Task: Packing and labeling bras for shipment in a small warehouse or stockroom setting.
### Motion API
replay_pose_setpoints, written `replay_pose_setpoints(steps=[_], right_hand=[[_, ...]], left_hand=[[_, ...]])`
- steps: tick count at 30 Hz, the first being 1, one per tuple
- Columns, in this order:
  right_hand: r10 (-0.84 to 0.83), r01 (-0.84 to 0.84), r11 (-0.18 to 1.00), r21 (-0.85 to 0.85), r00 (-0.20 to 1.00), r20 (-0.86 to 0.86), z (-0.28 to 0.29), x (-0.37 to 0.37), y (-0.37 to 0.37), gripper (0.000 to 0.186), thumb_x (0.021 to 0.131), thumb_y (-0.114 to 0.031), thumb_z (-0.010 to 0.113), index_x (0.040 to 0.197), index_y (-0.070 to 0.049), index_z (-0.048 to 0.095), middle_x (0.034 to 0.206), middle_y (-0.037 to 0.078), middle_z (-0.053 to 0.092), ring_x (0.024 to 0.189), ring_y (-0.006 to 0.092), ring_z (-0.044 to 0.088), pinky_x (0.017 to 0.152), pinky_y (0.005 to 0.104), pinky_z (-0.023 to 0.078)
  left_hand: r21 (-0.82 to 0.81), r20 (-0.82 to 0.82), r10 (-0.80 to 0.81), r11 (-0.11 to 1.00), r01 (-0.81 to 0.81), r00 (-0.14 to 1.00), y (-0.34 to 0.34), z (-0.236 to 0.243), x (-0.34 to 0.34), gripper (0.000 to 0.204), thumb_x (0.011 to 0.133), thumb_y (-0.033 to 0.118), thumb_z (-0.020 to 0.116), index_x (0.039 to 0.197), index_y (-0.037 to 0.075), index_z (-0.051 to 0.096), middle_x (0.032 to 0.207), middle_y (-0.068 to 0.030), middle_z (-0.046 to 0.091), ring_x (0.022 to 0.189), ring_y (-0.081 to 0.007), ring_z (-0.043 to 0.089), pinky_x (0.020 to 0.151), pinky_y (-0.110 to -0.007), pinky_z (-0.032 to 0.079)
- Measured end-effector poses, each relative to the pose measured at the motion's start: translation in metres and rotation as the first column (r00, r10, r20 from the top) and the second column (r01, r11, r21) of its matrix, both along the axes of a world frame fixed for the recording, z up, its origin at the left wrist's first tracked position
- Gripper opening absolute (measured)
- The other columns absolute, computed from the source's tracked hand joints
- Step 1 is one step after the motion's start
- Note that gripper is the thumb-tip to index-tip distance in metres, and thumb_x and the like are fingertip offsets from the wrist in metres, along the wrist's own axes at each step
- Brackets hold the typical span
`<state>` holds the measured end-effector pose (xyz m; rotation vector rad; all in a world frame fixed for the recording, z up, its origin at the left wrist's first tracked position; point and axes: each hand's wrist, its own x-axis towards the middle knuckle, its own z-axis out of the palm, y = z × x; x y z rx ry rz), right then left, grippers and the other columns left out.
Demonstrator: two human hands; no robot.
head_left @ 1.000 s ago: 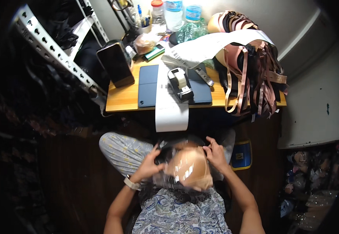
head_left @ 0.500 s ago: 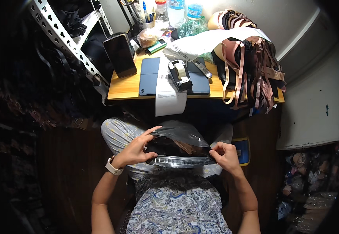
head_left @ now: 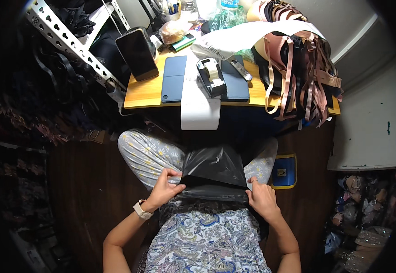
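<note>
Black plastic bag is sitting at six o'clock from the table, mouth gaping unsealed, contents hidden, left hand at its eight and right hand at its four pinching the edges, fingertips closed.

The black bag hides its inside, and the top edge crops the blue-labelled bottle.

head cam | left fisheye, head-worn | faces down | lap near, desk farther
</note>
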<state>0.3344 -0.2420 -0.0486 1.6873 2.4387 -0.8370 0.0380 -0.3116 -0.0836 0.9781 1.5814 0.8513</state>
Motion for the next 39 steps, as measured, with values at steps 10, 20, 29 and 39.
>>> replay_pose_setpoints(steps=[10, 20, 29, 39], right_hand=[[0.255, -0.226, 0.964, 0.141, 0.625, -0.738, -0.028, -0.11, -0.013, 0.014, 0.072, -0.01, 0.07, 0.079, 0.001, 0.065, 0.078, 0.009, 0.053, 0.075, 0.0243, 0.052, 0.068, 0.0343, 0.045], [0.285, -0.312, 0.937, 0.159, 0.416, -0.863, -0.029, -0.115, -0.015, 0.014, 0.07, -0.008, 0.071, 0.074, 0.0, 0.061, 0.08, 0.009, 0.053, 0.079, 0.0258, 0.05, 0.072, 0.0351, 0.042], [-0.575, -0.33, 0.74, -0.585, 0.14, -0.806, -0.013, -0.035, 0.009, 0.009, 0.088, 0.001, 0.045, 0.09, -0.006, 0.041, 0.069, 0.003, 0.05, 0.059, 0.0115, 0.051, 0.057, 0.0236, 0.046], [0.253, -0.215, 0.913, 0.347, 0.965, -0.068, 0.009, 0.074, 0.042, 0.041, 0.079, -0.007, 0.052, 0.12, -0.016, 0.051, 0.069, 0.011, 0.057, 0.057, 0.0285, 0.059, 0.047, 0.0368, 0.047]], left_hand=[[-0.542, 0.754, 0.422, 0.832, 0.115, 0.504, -0.026, -0.001, 0.015, 0.025, 0.095, 0.016, 0.042, 0.112, 0.0, 0.051, 0.108, -0.0074, 0.057, 0.101, -0.0195, 0.057, 0.098, -0.045, 0.041], [-0.555, 0.801, 0.506, 0.828, 0.082, 0.319, -0.032, -0.001, 0.014, 0.026, 0.094, 0.015, 0.038, 0.11, -0.001, 0.051, 0.107, -0.0092, 0.058, 0.099, -0.0199, 0.058, 0.095, -0.043, 0.042], [-0.427, 0.49, 0.292, 0.902, -0.066, 0.821, -0.036, 0.009, 0.018, 0.033, 0.096, 0.025, 0.043, 0.095, -0.004, 0.06, 0.094, -0.0095, 0.064, 0.084, -0.0146, 0.062, 0.083, -0.031, 0.049], [-0.354, 0.455, 0.153, 0.935, 0.02, 0.877, -0.031, 0.04, 0.008, 0.034, 0.096, 0.024, 0.044, 0.095, -0.007, 0.057, 0.09, -0.0096, 0.064, 0.084, -0.0179, 0.064, 0.081, -0.034, 0.054]])
